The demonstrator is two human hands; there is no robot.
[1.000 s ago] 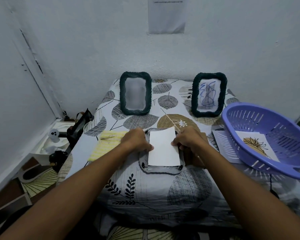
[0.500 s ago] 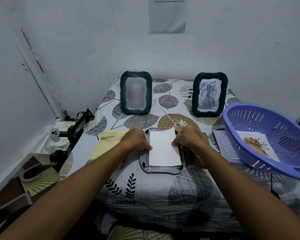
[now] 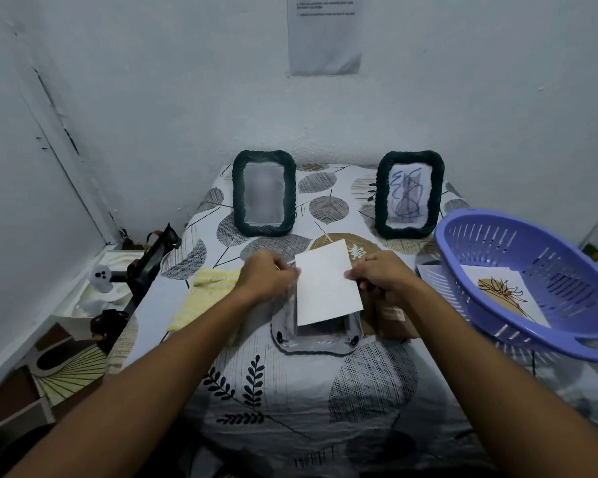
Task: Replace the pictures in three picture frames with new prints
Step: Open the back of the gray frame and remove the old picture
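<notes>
Head view is showing both hands working over a frame lying face down [image 3: 316,336] near the middle of the cloth-covered table [image 3: 290,391]. The left hand [image 3: 268,276] is pinching the left edge of a white sheet [image 3: 327,286], and the right hand [image 3: 380,276] is pinching its right edge; the sheet is tilting up, its near edge hanging just over the frame's open back. Whether this sheet is the old picture or a fresh print, I cannot tell, since only its blank side is showing.

Two dark woven frames are standing at the table's far edge: one toward the far left [image 3: 263,193] with a blurred picture, one toward the far right [image 3: 409,194] with a blue scribble. A purple basket [image 3: 518,236] is sitting at the right edge, holding a print [image 3: 504,293] with a brown drawing.

To do this step well, the person should probably be keeping the sheet level, gripping lightly at the edges to avoid creasing, and steering clear of the clips at the frame's near corners. A brown backing board [image 3: 394,319] is lying just beside the frame, ready for closing.
</notes>
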